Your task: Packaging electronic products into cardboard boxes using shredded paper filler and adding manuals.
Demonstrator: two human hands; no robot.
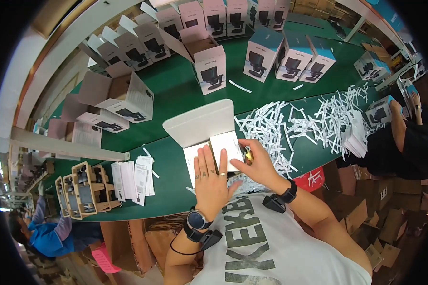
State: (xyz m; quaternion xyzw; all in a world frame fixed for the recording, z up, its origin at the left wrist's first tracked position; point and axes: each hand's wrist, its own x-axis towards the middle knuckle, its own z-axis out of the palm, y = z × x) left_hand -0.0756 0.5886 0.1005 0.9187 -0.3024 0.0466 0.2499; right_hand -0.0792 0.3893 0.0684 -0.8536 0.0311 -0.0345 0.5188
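Note:
In front of me an open white carton (199, 124) stands on the green table with its lid raised toward the far side. My left hand (211, 183) lies flat over the carton's opening, fingers stretched out and pressing on what is inside. A white flat piece (226, 146), a flap or an insert, shows beside its fingers. My right hand (260, 164) grips the carton's right side, thumb near the top edge. A small yellow and black patch shows between its thumb and forefinger; I cannot make out what it is. The carton's contents are mostly hidden.
Shredded white paper (271, 133) is heaped to the right. Printed boxes (211, 71) line the back, some open. At left are white leaflets (133, 180) and cardboard trays (85, 190) holding dark items. A co-worker's arm (398, 126) is at far right; another person (50, 237) stands at left.

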